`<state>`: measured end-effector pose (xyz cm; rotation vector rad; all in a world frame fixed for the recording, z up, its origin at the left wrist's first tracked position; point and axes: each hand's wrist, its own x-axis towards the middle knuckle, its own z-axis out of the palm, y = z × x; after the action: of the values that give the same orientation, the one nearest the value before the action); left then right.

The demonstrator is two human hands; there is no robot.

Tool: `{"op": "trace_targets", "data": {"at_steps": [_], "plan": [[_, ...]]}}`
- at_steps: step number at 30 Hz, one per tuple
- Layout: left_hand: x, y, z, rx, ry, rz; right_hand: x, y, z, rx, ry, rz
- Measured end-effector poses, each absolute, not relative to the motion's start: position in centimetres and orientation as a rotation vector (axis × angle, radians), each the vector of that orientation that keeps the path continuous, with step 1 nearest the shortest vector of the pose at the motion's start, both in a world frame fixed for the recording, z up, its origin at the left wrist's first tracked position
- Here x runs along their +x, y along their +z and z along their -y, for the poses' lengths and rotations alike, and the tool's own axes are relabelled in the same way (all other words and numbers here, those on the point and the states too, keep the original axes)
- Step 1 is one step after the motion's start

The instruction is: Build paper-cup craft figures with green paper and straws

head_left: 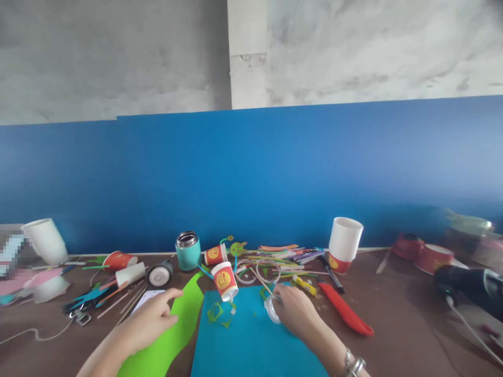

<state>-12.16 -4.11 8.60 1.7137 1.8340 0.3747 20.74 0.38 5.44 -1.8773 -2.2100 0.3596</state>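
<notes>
My left hand point(151, 320) rests over a lime green paper sheet point(170, 335), forefinger stretched toward a small red and white paper cup point(225, 280). My right hand point(295, 312) lies on a blue paper sheet point(251, 340) with its fingers curled round a roll of clear tape point(271, 309). A thin wooden stick point(260, 280) runs just above that hand. Green paper scraps point(218, 313) lie on the blue sheet between my hands.
A teal metal flask point(187, 251) with its lid point(159, 274) beside it, a tall white cup point(343, 244), markers and straws point(291, 255), a red cutter point(346, 310), more cups at left point(120, 260), bowls at right point(432, 257). A blue wall panel stands behind the brown table point(404, 324).
</notes>
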Motion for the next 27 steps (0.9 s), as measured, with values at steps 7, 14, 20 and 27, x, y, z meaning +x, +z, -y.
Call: {"op": "trace_targets", "data": {"at_steps": [7, 14, 20, 27], "plan": [[-11.2, 12.9, 6.6, 1.774, 0.558, -1.685, 21.1, 5.9, -1.0, -1.529, 0.708, 1.849], [0.0, 6.0, 5.1, 1.666, 0.547, -1.434, 20.8, 7.4, -0.6, -1.138, 1.049, 1.408], [1.8, 2.3, 3.3, 2.011, 0.249, -1.641, 20.4, 5.0, -0.3, -1.245, 1.289, 1.802], [-2.3, 9.1, -6.6, 2.442, 0.184, -1.939, 19.6, 2.6, 0.2, -1.398, 1.247, 2.077]]}}
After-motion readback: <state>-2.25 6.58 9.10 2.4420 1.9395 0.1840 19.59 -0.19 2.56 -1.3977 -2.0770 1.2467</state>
